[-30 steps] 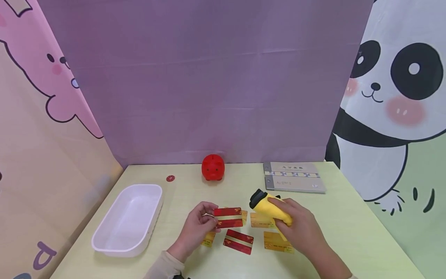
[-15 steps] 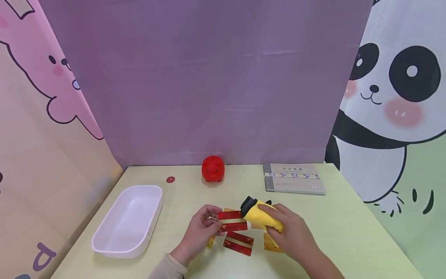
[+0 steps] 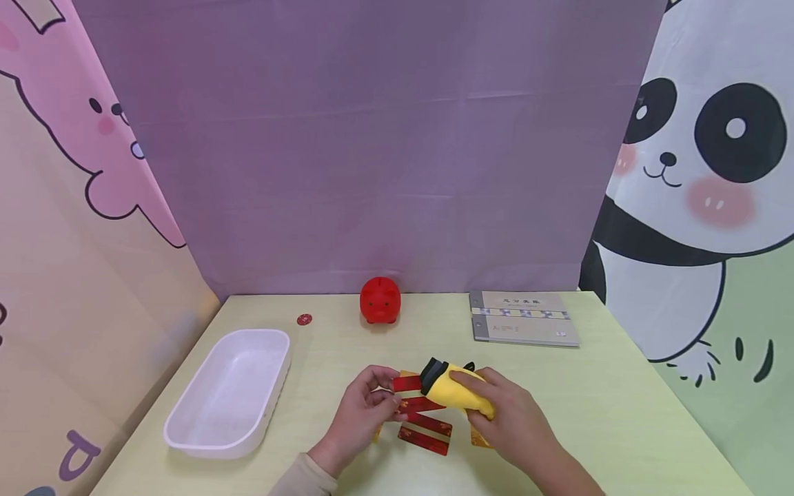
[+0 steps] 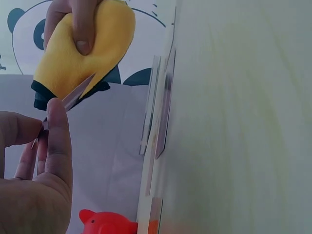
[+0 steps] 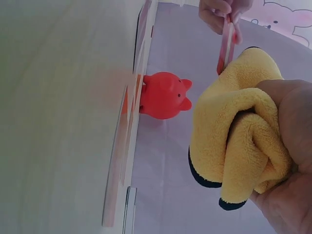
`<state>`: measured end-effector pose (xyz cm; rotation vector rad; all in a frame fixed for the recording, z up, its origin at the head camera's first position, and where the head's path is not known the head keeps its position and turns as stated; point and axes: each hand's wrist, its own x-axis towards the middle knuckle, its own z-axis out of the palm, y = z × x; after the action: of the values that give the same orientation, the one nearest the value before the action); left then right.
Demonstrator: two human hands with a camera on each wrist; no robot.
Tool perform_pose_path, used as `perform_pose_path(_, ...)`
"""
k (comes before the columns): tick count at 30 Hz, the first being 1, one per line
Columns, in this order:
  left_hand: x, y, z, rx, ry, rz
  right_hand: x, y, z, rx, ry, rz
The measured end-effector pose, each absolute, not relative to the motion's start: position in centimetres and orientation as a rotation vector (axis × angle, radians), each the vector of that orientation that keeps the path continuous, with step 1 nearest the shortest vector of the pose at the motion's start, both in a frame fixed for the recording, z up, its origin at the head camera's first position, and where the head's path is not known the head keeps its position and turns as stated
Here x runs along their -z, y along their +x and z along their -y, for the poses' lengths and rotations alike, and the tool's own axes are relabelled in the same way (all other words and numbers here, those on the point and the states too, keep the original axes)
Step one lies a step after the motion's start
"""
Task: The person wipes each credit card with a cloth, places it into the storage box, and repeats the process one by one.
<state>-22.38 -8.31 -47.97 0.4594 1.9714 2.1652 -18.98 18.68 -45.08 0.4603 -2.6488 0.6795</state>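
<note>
My left hand [image 3: 366, 413] pinches a red card [image 3: 406, 386] with a pale gold stripe, raised above the table. My right hand [image 3: 515, 420] grips a folded yellow cloth [image 3: 459, 389] with black edging. The cloth's black-edged end covers the card's right part in the head view. In the left wrist view the card [image 4: 78, 92] is seen nearly edge-on against the cloth [image 4: 105, 44]. Below lies a second red card [image 3: 424, 434] on the table. Gold cards show partly: one [image 3: 479, 439] beneath the right hand, another [image 3: 377, 434] beside the left. The hands hide the rest of them.
A white plastic tub [image 3: 226, 393] stands at the left. Toward the back sit a red piggy bank [image 3: 380, 301] and a small round red piece [image 3: 304, 319]. A grey notebook [image 3: 524, 318] lies at the back right, before a purple backdrop [image 3: 372, 138].
My right hand has carried the yellow cloth leftward and slightly down, from beside the red card to over its right part. My left hand, with the card, has shifted a little right and down.
</note>
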Motion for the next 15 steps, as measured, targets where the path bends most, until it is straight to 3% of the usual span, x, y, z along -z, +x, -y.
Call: perform_pose_path(15, 48.7, -22.2, 7.7, -2.194, 0.494, -1.875, 45.0, -18.7, -17.1, -0.515, 0.615, 2.651)
